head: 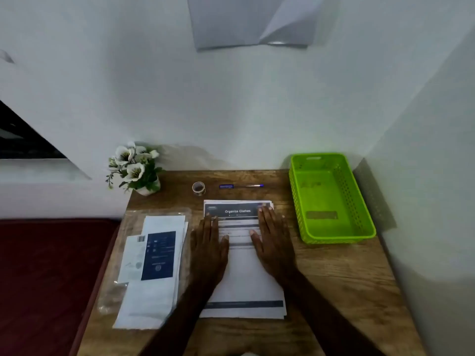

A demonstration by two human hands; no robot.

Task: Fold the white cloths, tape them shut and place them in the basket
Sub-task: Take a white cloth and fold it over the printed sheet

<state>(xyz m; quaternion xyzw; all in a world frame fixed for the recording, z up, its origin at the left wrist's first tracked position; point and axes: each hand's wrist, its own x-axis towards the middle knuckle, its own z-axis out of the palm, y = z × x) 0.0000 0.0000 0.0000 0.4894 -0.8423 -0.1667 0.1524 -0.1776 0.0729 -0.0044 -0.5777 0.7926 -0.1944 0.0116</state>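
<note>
A stack of white cloths (151,301) in clear plastic wrap lies on the left of the wooden table, with a dark blue label card on top. A small roll of clear tape (198,188) stands near the table's back. At the right sits an empty green plastic basket (370,227). My left hand (209,250) and my right hand (275,240) lie flat, fingers straight, side by side on a printed sheet (244,278) headed "Organize Clothes" in the table's middle. Neither hand holds anything.
A blue pen (240,186) lies behind the sheet beside the tape. A small pot of white flowers (135,168) stands at the back left corner. White walls close the back and right. A dark red surface (46,278) lies left of the table (334,291).
</note>
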